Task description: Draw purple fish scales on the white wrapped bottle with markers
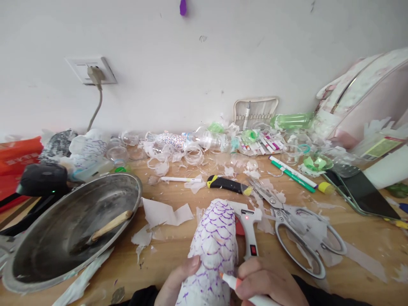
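Observation:
A white, paper-covered bottle shape [214, 246] with purple scale lines stands tilted at the front of the table. My left hand [178, 278] grips it from the left, thumb on its side. In my right hand [269, 280] is a white marker [259, 299] with an orange tip, which meets the scaled surface or sits just off it. A few faint orange marks show among the purple arcs. Right behind the paper-covered shape lies a white hot glue gun [250, 229] with a red light on.
Large scissors [296, 229] and a utility knife [228, 185] lie beyond my hands. At left is a metal basin [127, 191] holding a wooden-handled brush [111, 225]. Cut plastic bottles, paper scraps and a marker set [263, 143] line the wall; a phone [366, 191] lies right.

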Motion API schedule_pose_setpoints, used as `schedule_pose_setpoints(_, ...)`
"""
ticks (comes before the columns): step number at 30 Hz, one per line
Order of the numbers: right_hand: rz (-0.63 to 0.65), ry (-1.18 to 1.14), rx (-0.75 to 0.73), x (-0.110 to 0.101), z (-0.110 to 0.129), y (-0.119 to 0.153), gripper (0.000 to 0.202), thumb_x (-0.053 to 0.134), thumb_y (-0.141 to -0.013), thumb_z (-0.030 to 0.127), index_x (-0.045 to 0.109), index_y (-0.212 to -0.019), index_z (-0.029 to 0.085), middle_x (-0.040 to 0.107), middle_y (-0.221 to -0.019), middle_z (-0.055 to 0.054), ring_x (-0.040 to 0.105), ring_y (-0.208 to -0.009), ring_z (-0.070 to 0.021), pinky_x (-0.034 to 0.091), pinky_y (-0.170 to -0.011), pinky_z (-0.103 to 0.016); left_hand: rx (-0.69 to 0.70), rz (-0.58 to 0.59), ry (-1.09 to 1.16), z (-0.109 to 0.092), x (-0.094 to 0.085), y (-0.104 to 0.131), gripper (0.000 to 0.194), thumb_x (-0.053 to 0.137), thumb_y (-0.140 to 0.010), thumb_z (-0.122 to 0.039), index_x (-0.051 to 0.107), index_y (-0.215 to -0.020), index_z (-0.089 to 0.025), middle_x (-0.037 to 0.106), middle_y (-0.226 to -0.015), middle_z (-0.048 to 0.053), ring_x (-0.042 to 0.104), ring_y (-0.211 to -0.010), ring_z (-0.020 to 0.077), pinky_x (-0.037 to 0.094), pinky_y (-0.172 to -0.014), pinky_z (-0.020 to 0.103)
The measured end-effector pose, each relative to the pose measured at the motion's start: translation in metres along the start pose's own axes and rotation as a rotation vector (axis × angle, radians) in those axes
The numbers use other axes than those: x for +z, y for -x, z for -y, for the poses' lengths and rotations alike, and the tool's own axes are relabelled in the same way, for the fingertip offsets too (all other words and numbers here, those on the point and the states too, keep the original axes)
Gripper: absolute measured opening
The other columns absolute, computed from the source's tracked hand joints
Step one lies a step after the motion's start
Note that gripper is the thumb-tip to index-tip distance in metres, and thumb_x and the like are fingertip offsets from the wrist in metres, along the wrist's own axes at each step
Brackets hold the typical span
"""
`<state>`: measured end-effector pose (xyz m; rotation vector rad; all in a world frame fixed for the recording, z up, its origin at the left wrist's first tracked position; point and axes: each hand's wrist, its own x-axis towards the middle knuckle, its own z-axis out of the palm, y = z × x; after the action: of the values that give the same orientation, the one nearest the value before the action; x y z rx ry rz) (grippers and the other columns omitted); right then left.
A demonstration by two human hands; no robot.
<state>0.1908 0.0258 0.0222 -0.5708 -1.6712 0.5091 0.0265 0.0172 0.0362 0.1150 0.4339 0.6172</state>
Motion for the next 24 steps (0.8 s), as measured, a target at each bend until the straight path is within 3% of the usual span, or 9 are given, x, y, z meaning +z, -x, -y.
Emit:
schedule_pose_setpoints(5, -0.018, -0.018, -0.004, 0.001, 0.000, 0.000, 0.016, 0.051, -0.088, 0.033, 0.061, -0.083, 0.022, 0.062, -0.059, 0.002, 0.058, -0.042, -0.0093, 0.048, -0.040, -0.015, 0.005, 0.028, -0.018, 0.001, -0.010, 0.003, 0.054, 0.053, -0.073, -0.052, 0.065, -0.099, -0.006, 0.068, -0.083, 0.014, 0.061, -0.091, 0.0307, 0.041, -0.085, 0.039)
schedule_pose_setpoints(10, -0.020, -0.017, 0.028, -0.001, 0.002, -0.001, 0.016, 0.052, -0.089, 0.034, 0.060, -0.082, 0.022, 0.061, -0.060, 0.002, 0.058, -0.043, -0.0087, 0.047, -0.042, -0.015, 0.044, 0.059, -0.064, -0.001, -0.033, 0.005, 0.054, 0.048, -0.077, -0.054, 0.064, -0.108, -0.013, 0.070, -0.087, 0.007, 0.062, -0.094, 0.0292, 0.043, -0.086, 0.038)
schedule_pose_setpoints(14, 0.078, 0.020, 0.078, -0.009, 0.008, -0.011, 0.017, 0.051, -0.090, 0.032, 0.061, -0.083, 0.020, 0.063, -0.061, 0.000, 0.062, -0.049, -0.0097, 0.050, -0.048, -0.015, 0.033, 0.114, -0.108, -0.002, -0.045, 0.004, 0.057, 0.044, -0.077, -0.059, 0.064, -0.108, -0.015, 0.070, -0.091, 0.004, 0.062, -0.097, 0.0300, 0.044, -0.087, 0.039)
schedule_pose_setpoints(18, 0.060, 0.016, 0.070, -0.011, 0.010, -0.014, 0.018, 0.050, -0.090, 0.033, 0.060, -0.083, 0.020, 0.062, -0.060, 0.001, 0.060, -0.046, -0.0093, 0.047, -0.045, -0.016, 0.030, 0.142, -0.099, -0.001, -0.042, 0.004, 0.059, 0.045, -0.077, -0.059, 0.061, -0.113, -0.016, 0.070, -0.094, 0.004, 0.062, -0.098, 0.0299, 0.044, -0.089, 0.039)
schedule_pose_setpoints(24, -0.071, 0.084, 0.011, 0.005, 0.008, -0.002, 0.026, 0.047, -0.092, 0.036, 0.057, -0.073, 0.022, 0.060, -0.054, 0.005, 0.051, -0.035, -0.0072, 0.037, -0.036, -0.019, 0.082, 0.168, -0.092, -0.001, -0.022, 0.002, 0.056, 0.045, -0.076, -0.052, 0.057, -0.118, -0.016, 0.068, -0.096, 0.005, 0.061, -0.099, 0.0297, 0.041, -0.093, 0.041)
